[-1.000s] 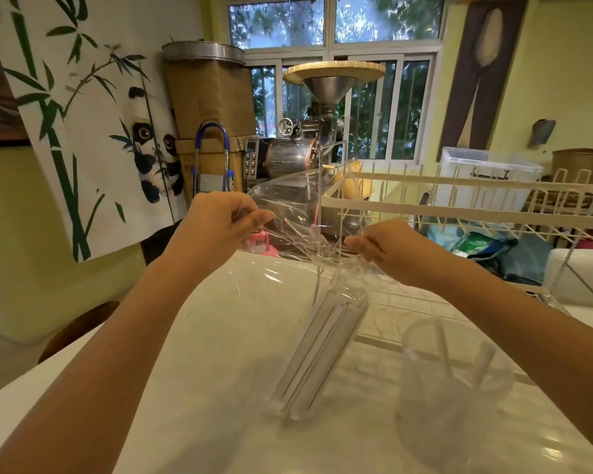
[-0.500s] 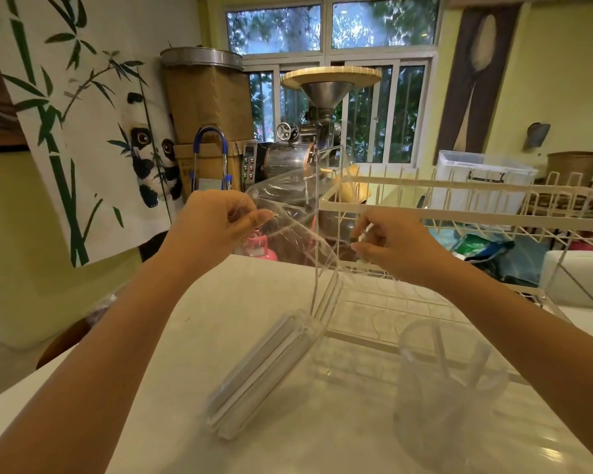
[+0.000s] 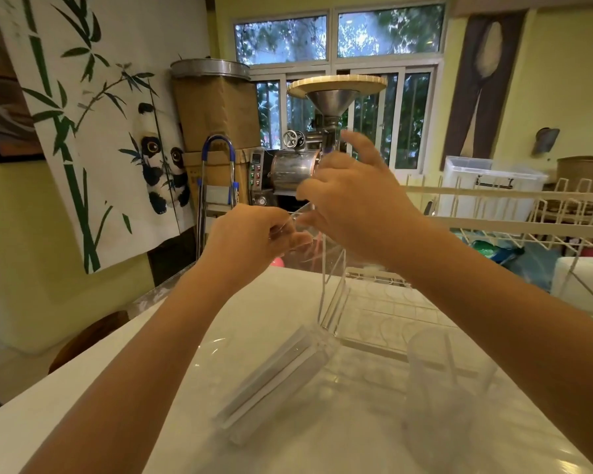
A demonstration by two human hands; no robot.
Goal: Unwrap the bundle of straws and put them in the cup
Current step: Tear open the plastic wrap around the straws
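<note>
Straws point(image 3: 276, 378) lie in the lower middle of the frame, a pale bundle slanting on the desk point(image 3: 151, 388), with clear wrap point(image 3: 332, 292) rising from its upper end to your hands. Your left hand point(image 3: 250, 241) pinches the film's top edge with curled fingers; your right hand point(image 3: 353, 203), just beside and a little higher, seems to nip the same film with thumb and forefinger while the other fingers fan loose, though blur keeps me from being sure. You hold them close together and raised, I judge, to keep the film taut so the bundle can slide out below. That film is thin, glossy and nearly invisible, creased into flat panels. Right of the bundle stands the cup point(image 3: 449, 381), translucent and frosted, with a few straws leaning inside. Behind it, at the right of the frame, sits a white wire rack point(image 3: 493, 230).
</note>
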